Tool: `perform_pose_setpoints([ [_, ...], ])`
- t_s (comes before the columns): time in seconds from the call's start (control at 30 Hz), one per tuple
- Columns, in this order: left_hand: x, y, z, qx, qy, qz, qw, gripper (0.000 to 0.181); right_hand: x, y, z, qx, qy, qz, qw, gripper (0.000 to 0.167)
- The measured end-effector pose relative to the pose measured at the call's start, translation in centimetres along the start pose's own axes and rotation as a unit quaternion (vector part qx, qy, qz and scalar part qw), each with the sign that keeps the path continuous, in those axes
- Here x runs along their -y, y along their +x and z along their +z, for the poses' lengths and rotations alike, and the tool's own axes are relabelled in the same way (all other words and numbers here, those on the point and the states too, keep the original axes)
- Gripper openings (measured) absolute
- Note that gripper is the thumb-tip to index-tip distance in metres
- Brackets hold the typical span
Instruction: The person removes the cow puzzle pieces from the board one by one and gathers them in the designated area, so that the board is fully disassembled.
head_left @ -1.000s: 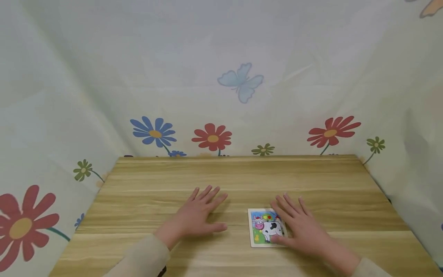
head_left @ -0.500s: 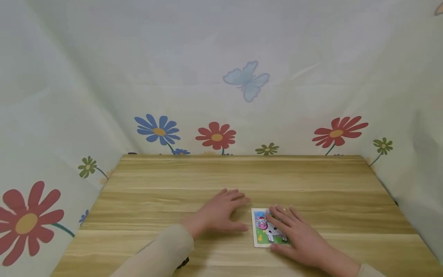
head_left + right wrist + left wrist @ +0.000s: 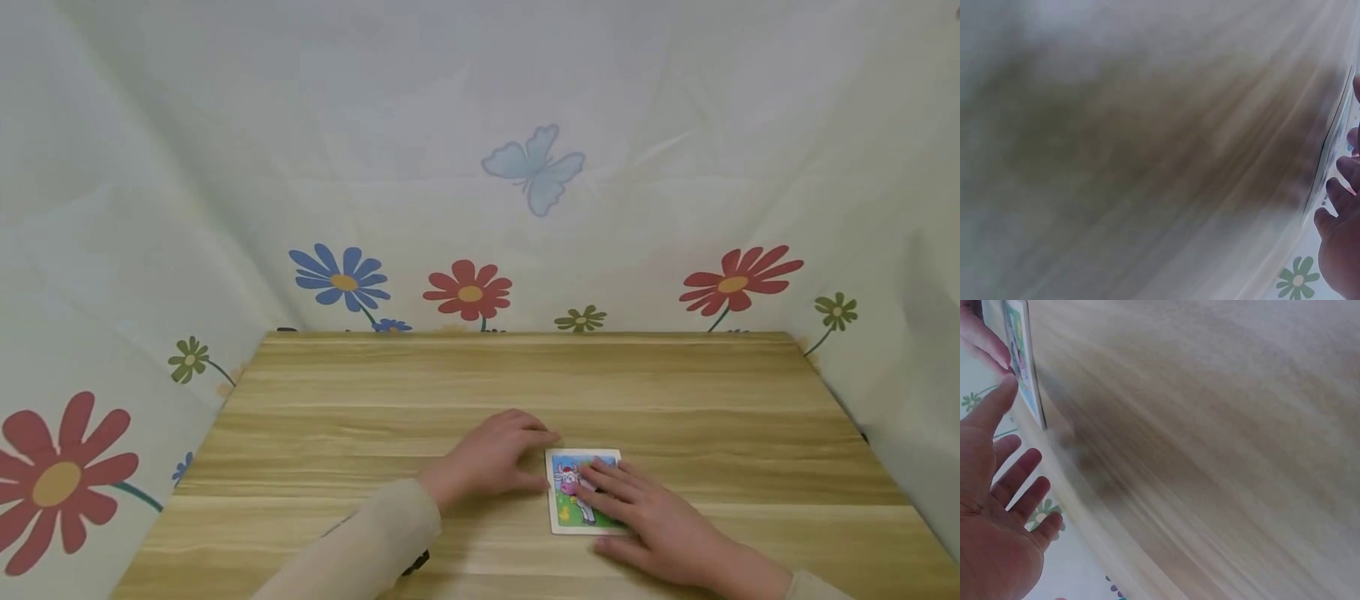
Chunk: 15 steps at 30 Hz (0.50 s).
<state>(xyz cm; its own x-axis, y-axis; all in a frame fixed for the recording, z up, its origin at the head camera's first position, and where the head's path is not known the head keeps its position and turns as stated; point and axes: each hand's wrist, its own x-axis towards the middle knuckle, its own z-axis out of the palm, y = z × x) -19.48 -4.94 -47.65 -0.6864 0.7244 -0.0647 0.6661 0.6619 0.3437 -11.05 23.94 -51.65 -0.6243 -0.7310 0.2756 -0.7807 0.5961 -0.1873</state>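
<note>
Pale cloth [image 3: 375,125] is hung behind and on both sides, printed with a light blue butterfly [image 3: 536,171], a blue flower [image 3: 343,282] and several red ones, of which the largest [image 3: 56,485] is seen at far left. Before it a wood-grained table [image 3: 675,392] is set, its streaks run from side to side. On the near part of this table, right of the middle, a cow picture card [image 3: 566,510] is laid flat, framed by a white border.

Its right part is covered by the right hand [image 3: 660,521], whose fingers are held nearly straight over the cow; the thumb is placed just beyond the near edge. The left hand [image 3: 491,454] is held wide, thumb and fingers parted, by the card's left edge; whether that edge is touched cannot be told. Both wrists are met by light sleeves [image 3: 375,533]. By the right wrist camera, much is blurred.
</note>
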Motion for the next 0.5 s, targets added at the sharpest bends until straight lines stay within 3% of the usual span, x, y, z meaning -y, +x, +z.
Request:
perform_pose_setpoints([
  [0.2, -0.2, 0.6, 0.7, -0.007, -0.016, -0.008, 0.9998, 0.054, 0.4, -0.4, -0.2, 0.014, -0.013, 0.007, 0.9998, 0.068],
  [0.5, -0.3, 1.6, 1.6, -0.018, -0.099, -0.029, 0.9945, 0.038, 0.6, -0.7, 0.2, 0.016, -0.012, -0.001, 0.9998, 0.068],
])
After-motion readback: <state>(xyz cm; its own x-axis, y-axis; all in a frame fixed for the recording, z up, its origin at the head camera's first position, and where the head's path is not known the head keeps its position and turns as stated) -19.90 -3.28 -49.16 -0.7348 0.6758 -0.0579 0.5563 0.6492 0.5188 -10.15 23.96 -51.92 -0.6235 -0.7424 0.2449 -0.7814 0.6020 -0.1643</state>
